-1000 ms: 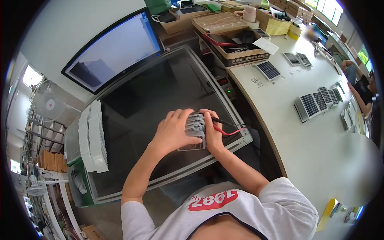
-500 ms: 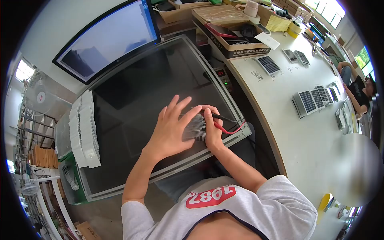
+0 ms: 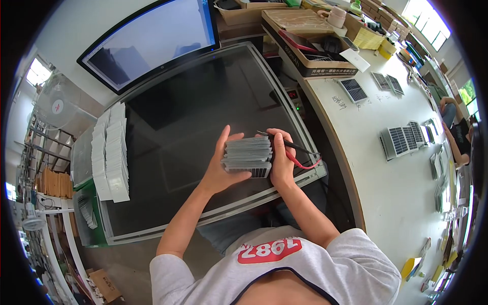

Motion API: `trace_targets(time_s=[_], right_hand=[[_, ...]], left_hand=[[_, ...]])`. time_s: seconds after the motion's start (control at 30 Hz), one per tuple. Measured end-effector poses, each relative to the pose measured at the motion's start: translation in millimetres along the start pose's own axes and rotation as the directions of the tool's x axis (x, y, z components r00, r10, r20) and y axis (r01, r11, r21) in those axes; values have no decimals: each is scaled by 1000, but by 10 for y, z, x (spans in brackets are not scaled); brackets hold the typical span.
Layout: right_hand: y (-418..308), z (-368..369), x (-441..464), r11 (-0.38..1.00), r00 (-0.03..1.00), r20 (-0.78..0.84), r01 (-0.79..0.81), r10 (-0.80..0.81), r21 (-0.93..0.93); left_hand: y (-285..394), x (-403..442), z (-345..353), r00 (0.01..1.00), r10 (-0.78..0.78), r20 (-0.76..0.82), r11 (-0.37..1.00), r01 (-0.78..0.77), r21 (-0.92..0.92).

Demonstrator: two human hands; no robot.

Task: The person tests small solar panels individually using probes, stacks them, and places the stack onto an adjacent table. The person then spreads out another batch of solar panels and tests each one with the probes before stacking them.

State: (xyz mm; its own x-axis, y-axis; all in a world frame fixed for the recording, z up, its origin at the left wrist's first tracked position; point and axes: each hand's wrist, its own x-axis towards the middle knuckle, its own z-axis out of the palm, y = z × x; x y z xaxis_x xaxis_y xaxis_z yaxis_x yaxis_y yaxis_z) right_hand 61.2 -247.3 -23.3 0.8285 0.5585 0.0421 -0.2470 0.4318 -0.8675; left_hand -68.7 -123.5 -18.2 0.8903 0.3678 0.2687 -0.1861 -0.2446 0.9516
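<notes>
A stack of small solar panels [image 3: 247, 155] stands over the dark glass tabletop [image 3: 168, 147], its many thin edges showing. My left hand [image 3: 219, 165] is against the stack's left side, thumb along the front and fingers behind. My right hand [image 3: 281, 160] is at the stack's right side and grips a pair of test probes. The black probe [image 3: 290, 145] points left over the stack's back corner. From the red probe [image 3: 293, 160], a lead curves toward the table's right edge.
Two rows of overlapping white panels [image 3: 113, 157] lie on the glass at the left. A monitor [image 3: 152, 46] stands behind. On the white workbench [image 3: 351, 152] to the right are more solar panels [image 3: 404, 140] and a cardboard box [image 3: 317, 65]. Another person [image 3: 460, 132] sits at far right.
My left hand has shifted from spread over the stack to its left side, uncovering the panels. My right hand remains at the right side with the probes. The camera view has shifted slightly.
</notes>
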Motion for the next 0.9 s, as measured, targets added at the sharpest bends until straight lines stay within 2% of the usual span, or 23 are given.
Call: trace_targets(time_s=[0.13, 0.23, 0.3, 0.4, 0.43, 0.53, 0.63, 0.67, 0.73, 0.8, 0.83, 0.87, 0.9], right_hand=[[-12, 115, -76, 997, 999, 43, -14, 17, -71], [9, 43, -36, 998, 995, 89, -48, 52, -51], [32, 0, 8, 997, 995, 69, -75, 76, -15], [97, 89, 5, 986, 997, -70, -25, 14, -163], [77, 118, 11, 994, 995, -88, -49, 40, -102], [58, 107, 19, 985, 998, -59, 13, -23, -170], [88, 76, 11, 984, 997, -69, 26, -38, -178], [92, 65, 9, 985, 997, -67, 20, -32, -173], [100, 56, 2, 987, 998, -67, 8, -19, -161], [104, 61, -7, 973, 997, -56, 38, -52, -226], [88, 52, -11, 963, 996, -56, 59, -76, -262], [58, 78, -35, 961, 991, -58, 103, -121, -256], [85, 69, -46, 974, 994, -61, 81, -96, -211]], left_hand=[[-65, -13, 123, 989, 115, -89, 993, -118, -26], [-99, -2, 115, 991, 88, -97, 992, -95, -78], [-107, -16, 113, 996, 52, -66, 996, -56, -62], [-66, 0, 107, 996, -55, -67, 998, 55, -15], [-49, 8, 104, 992, -100, -74, 995, 100, 4], [-21, -5, 96, 991, -119, -69, 993, 120, 19], [30, -6, 30, 995, 30, -93, 999, -33, -31], [74, -9, -3, 995, 49, -91, 988, -35, 152], [469, 35, -41, 994, 85, -72, 866, -38, 498], [887, 123, 34, 997, 27, 79, 497, -82, 864], [988, 176, 86, 989, -18, 144, 257, -135, 957], [974, 229, 106, 972, -96, 214, 292, -178, 940], [938, 292, 112, 944, -168, 285, 329, -219, 919]])
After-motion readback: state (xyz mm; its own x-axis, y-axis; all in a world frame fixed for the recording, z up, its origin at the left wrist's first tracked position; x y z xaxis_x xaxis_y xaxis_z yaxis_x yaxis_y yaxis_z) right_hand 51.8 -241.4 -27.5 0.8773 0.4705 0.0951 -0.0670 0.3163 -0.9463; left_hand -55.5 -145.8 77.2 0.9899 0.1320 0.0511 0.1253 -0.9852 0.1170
